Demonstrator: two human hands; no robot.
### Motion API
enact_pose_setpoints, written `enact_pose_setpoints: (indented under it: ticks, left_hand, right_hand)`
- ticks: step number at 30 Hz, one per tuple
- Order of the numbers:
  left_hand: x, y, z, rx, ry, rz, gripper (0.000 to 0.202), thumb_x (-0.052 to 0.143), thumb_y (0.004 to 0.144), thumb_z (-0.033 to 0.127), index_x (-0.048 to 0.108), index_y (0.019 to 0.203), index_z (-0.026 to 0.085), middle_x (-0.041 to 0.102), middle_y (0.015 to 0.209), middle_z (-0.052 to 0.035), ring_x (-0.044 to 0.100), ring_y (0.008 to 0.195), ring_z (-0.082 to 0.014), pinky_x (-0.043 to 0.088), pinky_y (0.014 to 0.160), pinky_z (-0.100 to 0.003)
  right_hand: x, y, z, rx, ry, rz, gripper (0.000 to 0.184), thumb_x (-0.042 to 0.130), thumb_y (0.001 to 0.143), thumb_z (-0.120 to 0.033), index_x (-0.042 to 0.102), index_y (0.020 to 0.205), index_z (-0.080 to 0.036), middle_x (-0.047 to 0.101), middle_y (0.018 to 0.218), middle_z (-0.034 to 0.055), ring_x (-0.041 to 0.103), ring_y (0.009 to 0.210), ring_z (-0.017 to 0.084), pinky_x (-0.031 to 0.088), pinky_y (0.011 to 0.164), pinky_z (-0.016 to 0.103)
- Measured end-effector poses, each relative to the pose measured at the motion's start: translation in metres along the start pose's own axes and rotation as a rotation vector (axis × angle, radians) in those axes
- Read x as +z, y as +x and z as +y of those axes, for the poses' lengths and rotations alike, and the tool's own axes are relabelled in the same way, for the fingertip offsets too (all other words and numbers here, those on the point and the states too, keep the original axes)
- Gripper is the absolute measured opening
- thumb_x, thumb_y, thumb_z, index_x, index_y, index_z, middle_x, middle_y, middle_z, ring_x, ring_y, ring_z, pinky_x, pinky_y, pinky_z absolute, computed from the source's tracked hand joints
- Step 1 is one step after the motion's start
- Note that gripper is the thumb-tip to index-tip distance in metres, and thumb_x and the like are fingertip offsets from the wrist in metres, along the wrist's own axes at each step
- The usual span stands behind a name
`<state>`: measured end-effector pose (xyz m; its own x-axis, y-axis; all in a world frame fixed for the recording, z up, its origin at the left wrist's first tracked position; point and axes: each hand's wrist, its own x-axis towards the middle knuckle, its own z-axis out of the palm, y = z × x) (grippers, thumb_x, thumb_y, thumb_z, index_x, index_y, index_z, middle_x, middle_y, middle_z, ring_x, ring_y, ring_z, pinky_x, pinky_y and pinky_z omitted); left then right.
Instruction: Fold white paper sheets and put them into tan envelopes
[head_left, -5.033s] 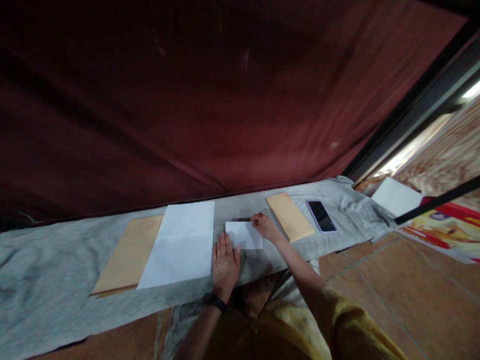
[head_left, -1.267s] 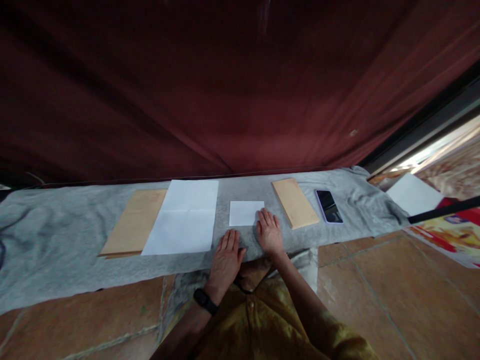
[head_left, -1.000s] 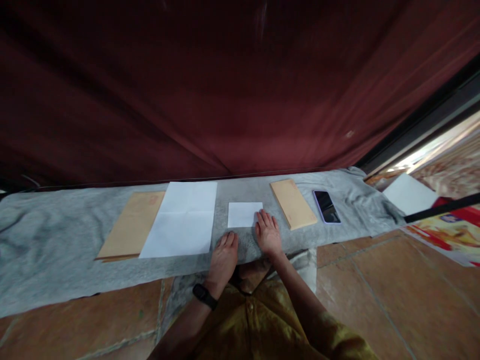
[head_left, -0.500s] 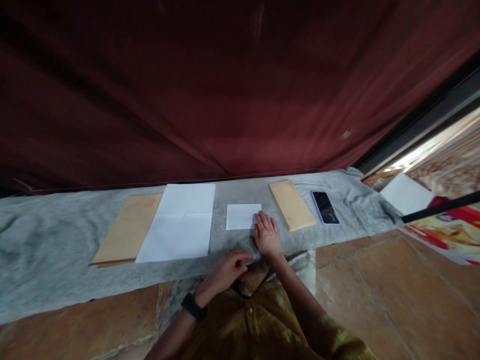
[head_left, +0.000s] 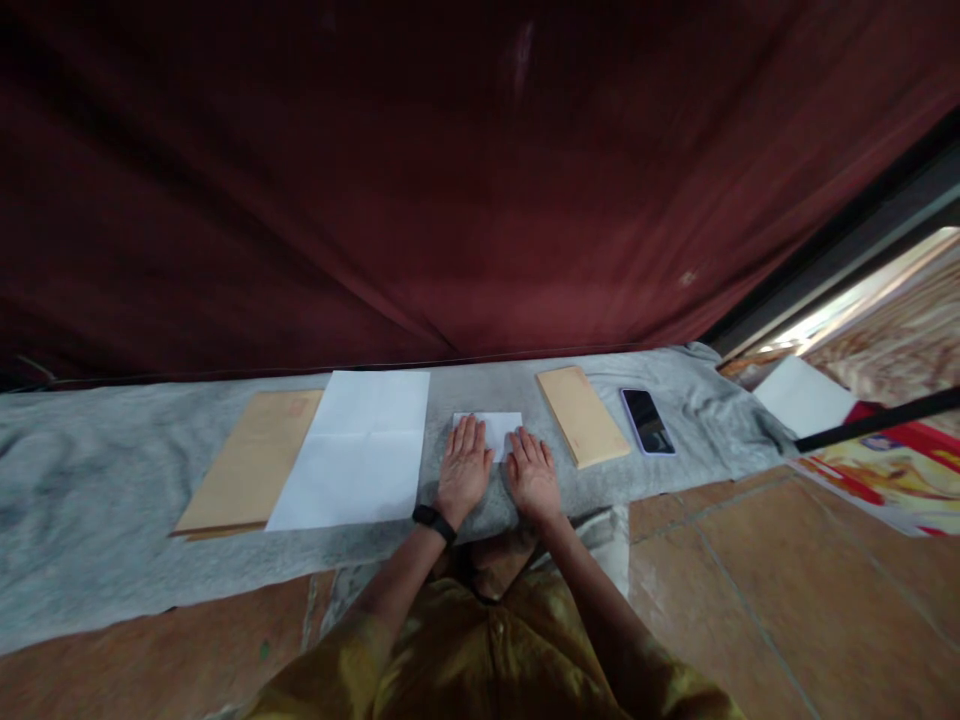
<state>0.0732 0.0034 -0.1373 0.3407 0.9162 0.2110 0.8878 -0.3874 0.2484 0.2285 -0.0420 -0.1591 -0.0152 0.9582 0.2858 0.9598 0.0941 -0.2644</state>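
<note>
A small white folded paper [head_left: 499, 432] lies flat on the grey cloth, in front of my body. My left hand [head_left: 464, 468] rests on its left part with the fingers stretched forward, and a dark band circles that wrist. On the paper's right edge lies my right hand [head_left: 533, 477], its fingers straight and slightly apart. Neither hand grips anything. To the left, a large white sheet [head_left: 367, 450] with crease lines overlaps a stack of brown envelopes [head_left: 251, 465]. Another brown envelope stack [head_left: 583, 418] lies to the right of my right hand.
A phone [head_left: 648, 421] lies right of the envelopes on the grey cloth [head_left: 97, 500]. A dark red curtain [head_left: 480, 200] hangs behind. Beyond a black bar [head_left: 877, 420] at right are a white sheet and a red and yellow printed box [head_left: 892, 475]. Tiled floor shows below.
My left hand has moved forward from near my lap, its curled fingers straightening, and now lies on the small paper's left part. My right hand stays at the paper's right edge.
</note>
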Motion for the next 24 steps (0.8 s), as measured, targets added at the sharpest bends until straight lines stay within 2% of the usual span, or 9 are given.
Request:
enact_pose_setpoints:
  ticks: [7,9,12,15,19,24]
  left_hand:
    - [0.019,0.001,-0.004,-0.011,0.055,0.004,0.058,0.036,0.101,0.033,0.038,0.153,0.008,0.034,0.162,-0.0191,0.026,0.153,-0.0300,0.025,0.123,-0.051]
    - [0.020,0.000,-0.007,-0.002,0.063,-0.018,0.058,0.037,0.100,0.030,0.037,0.153,0.007,0.032,0.162,-0.0200,0.025,0.153,-0.0306,0.025,0.123,-0.052]
    - [0.020,0.000,-0.010,0.022,0.071,-0.063,0.060,0.039,0.097,0.022,0.035,0.154,0.005,0.029,0.163,-0.0218,0.023,0.153,-0.0306,0.024,0.124,-0.051]
    - [0.020,-0.001,-0.010,0.035,0.077,-0.071,0.061,0.039,0.096,0.020,0.033,0.155,0.006,0.029,0.163,-0.0205,0.022,0.154,-0.0296,0.023,0.124,-0.050]
    - [0.020,-0.002,-0.008,0.019,0.087,-0.058,0.060,0.035,0.098,0.020,0.032,0.156,0.009,0.029,0.164,-0.0178,0.021,0.154,-0.0285,0.023,0.124,-0.050]
    - [0.022,0.000,-0.006,0.011,0.107,-0.046,0.057,0.032,0.100,0.023,0.036,0.153,0.005,0.031,0.163,-0.0204,0.022,0.154,-0.0297,0.023,0.124,-0.050]
  right_hand:
    - [0.003,0.010,-0.006,0.050,0.096,0.047,0.044,0.036,0.104,-0.024,0.056,0.142,-0.014,0.055,0.148,0.0122,0.045,0.142,0.027,0.023,0.123,0.053]
    - [0.006,0.020,-0.016,0.038,0.177,0.049,0.044,0.035,0.105,-0.025,0.057,0.141,-0.014,0.058,0.146,0.0115,0.047,0.140,0.025,0.027,0.122,0.050]
    - [0.012,0.036,-0.033,-0.035,0.286,-0.006,0.046,0.030,0.106,-0.026,0.056,0.142,-0.016,0.058,0.145,0.0095,0.049,0.139,0.019,0.036,0.119,0.040]
    - [0.016,0.046,-0.042,-0.095,0.265,-0.043,0.046,0.030,0.107,-0.027,0.054,0.144,-0.013,0.057,0.146,0.0119,0.046,0.141,0.019,0.033,0.121,0.040]
    - [0.015,0.049,-0.038,-0.121,0.178,-0.068,0.046,0.030,0.108,-0.029,0.052,0.146,-0.014,0.052,0.151,0.0119,0.041,0.145,0.021,0.029,0.122,0.044]
    - [0.014,0.049,-0.021,-0.085,0.101,-0.109,0.048,0.030,0.108,-0.034,0.051,0.147,-0.014,0.045,0.156,0.0126,0.036,0.148,0.023,0.026,0.123,0.046]
